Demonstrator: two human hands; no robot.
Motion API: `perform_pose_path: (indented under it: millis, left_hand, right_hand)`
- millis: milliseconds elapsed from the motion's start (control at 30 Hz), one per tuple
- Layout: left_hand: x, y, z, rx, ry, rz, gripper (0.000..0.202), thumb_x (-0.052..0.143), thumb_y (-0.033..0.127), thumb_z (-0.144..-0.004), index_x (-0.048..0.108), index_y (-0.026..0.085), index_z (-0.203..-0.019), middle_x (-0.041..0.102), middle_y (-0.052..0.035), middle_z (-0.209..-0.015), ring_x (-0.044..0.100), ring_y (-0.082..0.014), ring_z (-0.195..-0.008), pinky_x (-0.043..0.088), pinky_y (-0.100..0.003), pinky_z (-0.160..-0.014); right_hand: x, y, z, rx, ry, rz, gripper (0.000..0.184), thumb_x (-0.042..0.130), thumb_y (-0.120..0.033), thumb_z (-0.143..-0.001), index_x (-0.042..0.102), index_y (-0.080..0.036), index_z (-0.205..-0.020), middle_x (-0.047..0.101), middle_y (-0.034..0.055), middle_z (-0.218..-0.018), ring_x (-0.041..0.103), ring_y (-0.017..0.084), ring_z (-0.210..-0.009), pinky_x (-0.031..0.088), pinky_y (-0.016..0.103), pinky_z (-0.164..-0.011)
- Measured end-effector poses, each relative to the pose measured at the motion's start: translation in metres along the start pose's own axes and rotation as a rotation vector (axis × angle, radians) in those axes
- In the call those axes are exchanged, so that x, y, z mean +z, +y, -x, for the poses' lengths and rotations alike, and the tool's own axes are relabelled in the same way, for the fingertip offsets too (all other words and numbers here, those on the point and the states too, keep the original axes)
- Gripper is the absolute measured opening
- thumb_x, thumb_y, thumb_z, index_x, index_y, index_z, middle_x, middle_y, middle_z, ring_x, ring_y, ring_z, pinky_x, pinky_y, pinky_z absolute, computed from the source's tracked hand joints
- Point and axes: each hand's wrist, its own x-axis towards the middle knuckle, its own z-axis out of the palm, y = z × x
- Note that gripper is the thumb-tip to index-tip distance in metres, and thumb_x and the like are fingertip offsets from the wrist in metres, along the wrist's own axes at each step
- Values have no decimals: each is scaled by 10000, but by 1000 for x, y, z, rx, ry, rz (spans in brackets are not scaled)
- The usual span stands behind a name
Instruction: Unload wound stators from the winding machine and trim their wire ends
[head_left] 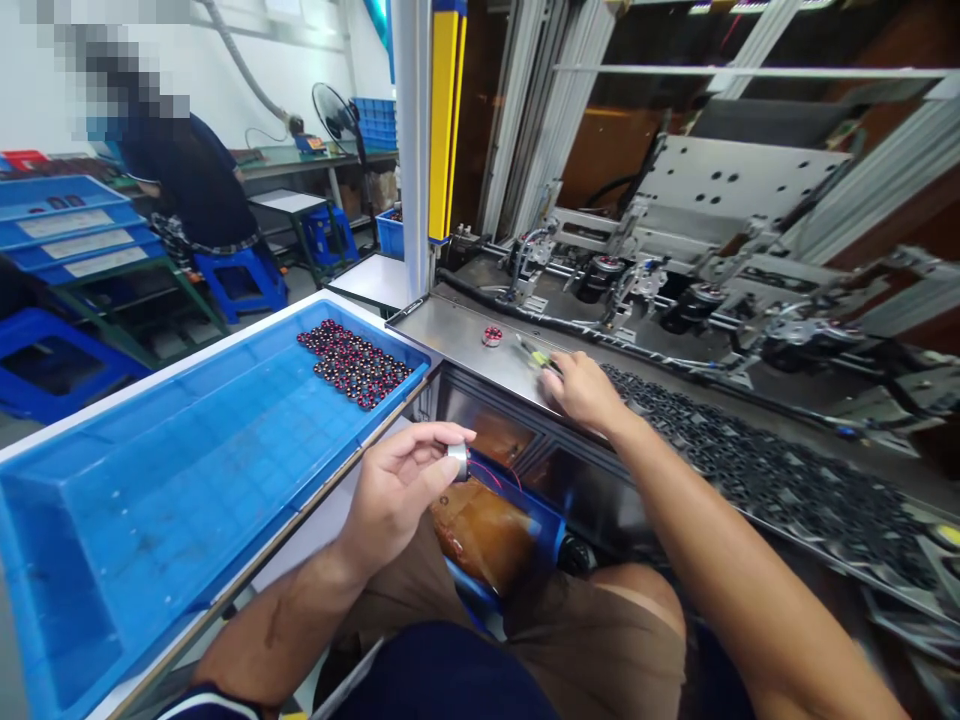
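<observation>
Just above the person's lap, the left hand (390,490) has its grip closed around a small, silvery, short metal cylinder (457,461), pinched between thumb and fingers, with thin red wires (487,473) trailing off to the right. So yeah, that's where the little part is: up in the air, not resting on anything.

Right hand (583,390) is stretched out over a brushed-metal surface (450,335), grip wrapped around a slim hand tool with a yellow-green handle (537,357). Its tip points up and left, near a small round red-and-silver part (492,337) that sits by itself on the metal. Can't really tell what kind of tool it is, the fingers cover a lot of it.

Over on the left there's a long, shallow blue plastic tray (187,470) with a bunch of round red-and-black parts (356,365) packed together at its far end. Along the right, a big spread of black parts (750,460) lies beside a machine with a pale metal plate full of holes (742,180). Farther back, a person in a dark shirt (195,180) sits on a blue plastic stool (240,280).
</observation>
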Motion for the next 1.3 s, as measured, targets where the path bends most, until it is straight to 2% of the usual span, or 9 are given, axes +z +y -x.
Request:
perform_pose_path:
  millis: [100,200,267,333,467,567,800,1133,1300]
  left_hand:
    - [1,3,-2,-85,15,20,169,695,230,-850,706,199,-1016,728,-68,-1094,688,-137,-888,586,-213,-707]
    - [2,4,-5,-137,-4,50,239,724,251,-824,701,183,-1052,720,-80,-1104,692,-145,-874,599,-251,-746]
    - [4,2,-7,-149,-35,64,287,753,232,-793,693,178,-1069,719,-87,-1116,696,-158,-887,602,-272,-772]
    - [7,-1,-8,-149,-62,64,314,770,197,-771,686,179,-1073,724,-91,-1119,702,-163,-904,601,-273,-789]
    - [19,-5,-4,-138,-107,45,328,773,162,-767,681,176,-1081,734,-103,-1125,720,-160,-878,602,-236,-756]
    - [27,-4,0,-152,-127,37,333,761,141,-780,679,185,-1099,745,-88,-1109,723,-136,-860,593,-198,-751]
    - [31,2,8,-128,-162,57,323,732,101,-802,680,193,-1107,736,-91,-1159,734,-159,-936,604,-218,-810]
    - [31,-1,8,-68,-203,8,358,727,86,-810,686,229,-1135,742,-58,-1137,726,-158,-957,589,-232,-854]
    - [28,-4,9,-32,-212,11,365,720,93,-819,674,246,-1148,724,-51,-1155,707,-148,-992,569,-228,-877]
  right_hand:
    - [-13,-5,31,45,44,-193,563,203,-440,-995,461,-95,-1357,637,202,-1135,637,293,-967,520,457,-856]
    - [-13,-20,89,50,27,-497,651,-48,-433,-993,329,-142,-1437,640,187,-1160,685,242,-850,578,407,-697]
    - [-3,-35,136,28,-26,-1001,622,72,-526,-995,387,-188,-1411,623,189,-1211,689,257,-877,585,417,-678]
    - [9,-52,179,16,-14,-1214,552,345,-577,-964,432,-232,-1386,638,150,-1169,685,253,-929,592,401,-738]
    - [26,-79,232,25,-7,-997,534,662,-364,-872,465,-260,-1357,662,83,-1022,681,212,-888,585,368,-831]
    - [27,-88,239,-66,73,-779,531,673,-245,-844,510,-242,-1350,697,87,-977,692,219,-836,601,355,-786]
    - [14,-94,218,-278,127,-637,720,615,-120,-791,408,-254,-1468,625,106,-1247,624,254,-1136,544,370,-972]
    - [16,-96,216,-303,127,-726,676,536,-50,-802,443,-249,-1441,640,58,-900,643,200,-813,562,296,-699]
    - [18,-91,221,-298,138,-692,720,514,-26,-798,408,-286,-1461,667,73,-1067,657,198,-932,558,309,-834]
